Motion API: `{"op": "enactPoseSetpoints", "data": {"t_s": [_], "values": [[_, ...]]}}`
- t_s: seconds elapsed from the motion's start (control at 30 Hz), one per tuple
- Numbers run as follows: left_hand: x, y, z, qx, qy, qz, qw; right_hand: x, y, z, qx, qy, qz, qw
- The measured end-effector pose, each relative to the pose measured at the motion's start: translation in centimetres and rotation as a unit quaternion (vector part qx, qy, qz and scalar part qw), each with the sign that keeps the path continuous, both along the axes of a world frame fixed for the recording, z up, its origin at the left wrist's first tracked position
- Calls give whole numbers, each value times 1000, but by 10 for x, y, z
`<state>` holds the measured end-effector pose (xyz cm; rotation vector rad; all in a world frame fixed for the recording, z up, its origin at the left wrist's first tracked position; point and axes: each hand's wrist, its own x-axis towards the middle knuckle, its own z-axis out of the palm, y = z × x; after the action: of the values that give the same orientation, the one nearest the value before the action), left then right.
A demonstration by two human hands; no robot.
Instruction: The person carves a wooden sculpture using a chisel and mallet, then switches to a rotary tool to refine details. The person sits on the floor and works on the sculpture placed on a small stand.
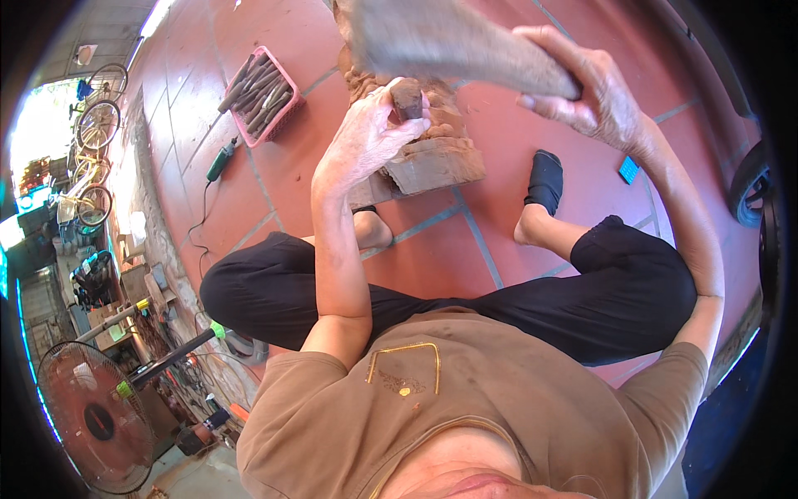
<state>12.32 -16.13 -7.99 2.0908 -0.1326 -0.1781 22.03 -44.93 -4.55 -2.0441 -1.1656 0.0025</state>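
Observation:
My left hand (pixel 371 137) is closed around a chisel (pixel 407 96), its dark brown wooden handle end pointing up; its blade is hidden below my fingers. Under that hand lies a carved block of brown wood (pixel 438 166) with a lumpy, cut surface. My right hand (pixel 594 93) grips the narrow end of a wooden mallet (pixel 461 50). The mallet's broad head, smeared by motion, hangs over the far part of the block, beyond the chisel, with no contact visible between them.
Left of the block stands a pink basket (pixel 291 106) of dark wooden sticks or handles. A green corded power tool (pixel 222 160) lies nearer on the red tiles. A small blue object (pixel 628 170) is at right, near a wheel (pixel 751 185). At lower left stands a fan (pixel 98 420).

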Motion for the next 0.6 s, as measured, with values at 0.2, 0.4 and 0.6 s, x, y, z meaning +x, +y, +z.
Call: {"op": "enactPoseSetpoints", "data": {"t_s": [0.2, 0.4, 0.6], "values": [[-2, 3, -9, 1, -26, -7, 1000, 6, -3, -14, -97, -65, 1, 993], [0, 4, -5, 46, -49, -18, 998, 2, -4, 12, 21, 5, 4, 1000], [-5, 2, -15, -69, -21, 22, 997, -1, 6, -15, -111, -32, 18, 993]]}}
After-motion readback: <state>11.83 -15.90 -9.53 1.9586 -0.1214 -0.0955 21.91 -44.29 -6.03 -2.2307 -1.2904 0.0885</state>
